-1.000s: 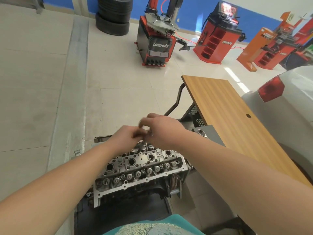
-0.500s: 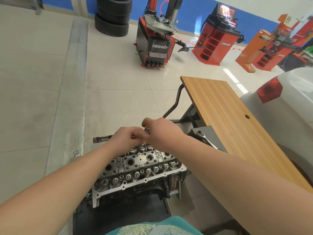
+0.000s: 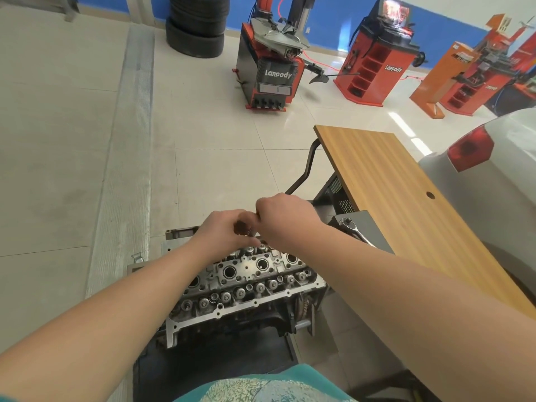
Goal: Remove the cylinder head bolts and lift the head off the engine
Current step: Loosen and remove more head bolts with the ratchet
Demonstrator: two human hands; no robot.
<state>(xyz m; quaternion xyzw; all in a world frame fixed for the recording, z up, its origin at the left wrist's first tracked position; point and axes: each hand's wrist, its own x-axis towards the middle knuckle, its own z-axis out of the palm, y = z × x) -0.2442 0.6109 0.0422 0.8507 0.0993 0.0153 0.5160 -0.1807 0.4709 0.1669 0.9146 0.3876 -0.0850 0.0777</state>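
Both hands meet over the far edge of the cylinder head [image 3: 246, 282]: the left hand [image 3: 224, 230] and right hand [image 3: 285, 217] have fingers curled, pinching something thin between them, too hidden to identify. One ratchet [image 3: 355, 230] lies on the stand's right side.
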